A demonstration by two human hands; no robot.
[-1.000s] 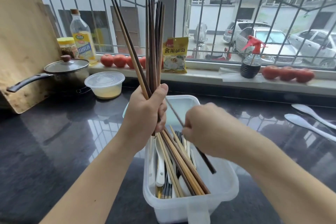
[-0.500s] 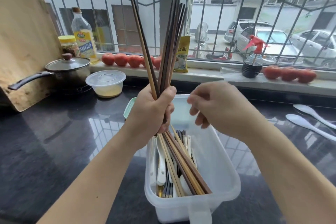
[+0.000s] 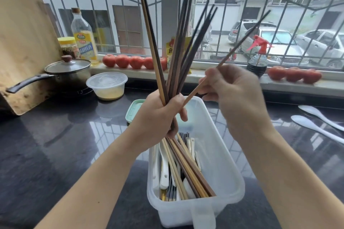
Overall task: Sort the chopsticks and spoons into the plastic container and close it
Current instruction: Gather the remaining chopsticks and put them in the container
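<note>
While a fanned bundle of chopsticks point(image 3: 178, 46) is clenched upright in the left hand point(image 3: 158, 119) above the plastic container point(image 3: 219, 154), one chopstick point(image 3: 240, 42) is pinched by the right hand point(image 3: 236, 95), probably for sorting.

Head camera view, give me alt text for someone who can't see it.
Left hand grips a chopstick bundle upright over a container on a dark counter; right hand pinches one chopstick. More chopsticks and spoons lie inside.
</note>
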